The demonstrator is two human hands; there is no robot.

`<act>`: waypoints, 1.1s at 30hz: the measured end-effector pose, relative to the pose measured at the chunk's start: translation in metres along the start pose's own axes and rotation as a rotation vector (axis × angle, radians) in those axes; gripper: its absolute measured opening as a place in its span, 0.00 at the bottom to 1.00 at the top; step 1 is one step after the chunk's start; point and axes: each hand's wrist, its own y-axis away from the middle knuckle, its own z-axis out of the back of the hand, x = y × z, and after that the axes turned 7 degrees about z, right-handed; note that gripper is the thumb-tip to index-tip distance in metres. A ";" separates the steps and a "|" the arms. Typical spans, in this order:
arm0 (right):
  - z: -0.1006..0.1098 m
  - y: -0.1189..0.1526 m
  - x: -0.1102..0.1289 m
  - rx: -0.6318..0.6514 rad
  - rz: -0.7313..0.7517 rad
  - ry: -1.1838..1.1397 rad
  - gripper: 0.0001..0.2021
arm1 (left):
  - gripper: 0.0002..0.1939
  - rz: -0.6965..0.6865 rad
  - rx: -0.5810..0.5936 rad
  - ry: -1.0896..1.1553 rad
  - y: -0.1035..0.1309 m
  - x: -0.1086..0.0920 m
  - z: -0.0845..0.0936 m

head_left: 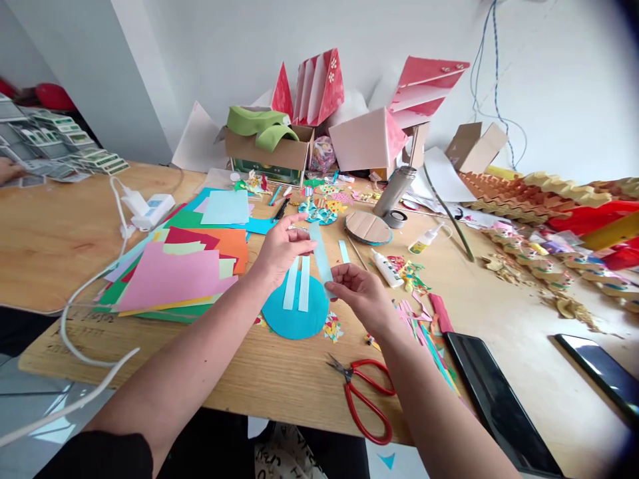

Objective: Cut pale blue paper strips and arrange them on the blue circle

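A pale blue paper strip (321, 251) is stretched at a slant between my two hands, above the table. My left hand (289, 247) pinches its upper end with thumb and fingers. At the lower end, my right hand (357, 291) grips it between thumb and forefinger. Below them a round blue disc (294, 324) lies flat, with two pale strips (304, 286) side by side on it, reaching past its far edge. Another short pale strip (344, 251) lies on the table to the right. Nearer to me are red-handled scissors (367, 399), their blades slightly apart.
Stacked coloured paper (170, 279) covers the left side beside a white power strip (154, 211). Glue bottles (387, 268), a cardboard disc (369, 228) and a metal flask (397, 189) stand or lie to the right. Two phones (499, 399) lie at the right front.
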 end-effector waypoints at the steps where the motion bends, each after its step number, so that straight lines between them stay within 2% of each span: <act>1: 0.001 0.001 0.000 0.002 0.012 0.013 0.14 | 0.33 -0.016 0.008 0.003 0.000 -0.002 0.001; 6: 0.004 0.004 -0.002 0.015 0.025 0.089 0.16 | 0.32 -0.120 0.051 -0.017 -0.004 -0.013 0.002; 9: 0.005 0.005 -0.005 0.038 -0.008 0.091 0.17 | 0.30 -0.164 0.035 -0.063 -0.009 -0.011 0.003; 14: 0.009 0.005 -0.016 0.047 -0.141 0.074 0.19 | 0.29 -0.116 0.010 -0.159 -0.024 0.008 0.009; 22: 0.006 0.005 -0.018 0.114 -0.302 0.223 0.17 | 0.30 -0.074 0.045 -0.470 -0.053 0.044 0.010; 30: 0.003 0.007 -0.030 0.151 -0.341 0.413 0.17 | 0.28 -0.104 0.026 -0.643 -0.053 0.060 0.007; 33: 0.003 0.007 -0.026 0.193 -0.318 0.573 0.18 | 0.28 -0.126 0.017 -0.694 -0.053 0.064 0.006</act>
